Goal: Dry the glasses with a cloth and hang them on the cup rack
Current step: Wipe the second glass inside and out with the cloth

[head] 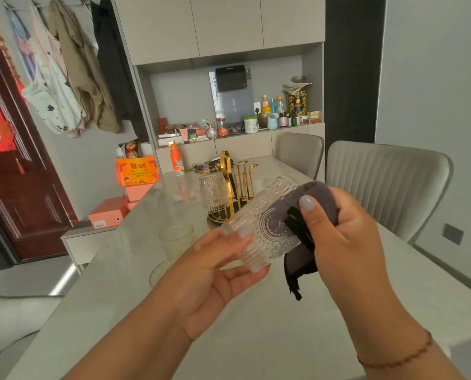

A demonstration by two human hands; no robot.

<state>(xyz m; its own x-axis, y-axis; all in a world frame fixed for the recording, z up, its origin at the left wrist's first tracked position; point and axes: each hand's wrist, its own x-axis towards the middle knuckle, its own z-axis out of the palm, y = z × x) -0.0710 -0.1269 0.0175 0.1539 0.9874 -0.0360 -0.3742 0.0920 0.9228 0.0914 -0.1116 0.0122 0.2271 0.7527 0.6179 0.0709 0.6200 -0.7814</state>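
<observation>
My left hand (215, 272) holds a clear embossed glass (261, 223) on its side, above the table. My right hand (341, 231) grips a dark grey cloth (300, 259) pressed into and around the glass's open end, a corner of it hanging down. A gold wire cup rack (235, 174) with a dark base stands further back on the table. One embossed glass (214, 194) hangs upside down on the rack's left side. Another clear glass (175, 238) stands on the table to the left, partly behind my left hand.
The pale table (256, 325) stretches ahead. An orange bottle (176, 160) and an orange box (137, 171) sit at its far left. Two grey chairs (385, 182) stand along the right side. A shelf with bottles and jars lies behind.
</observation>
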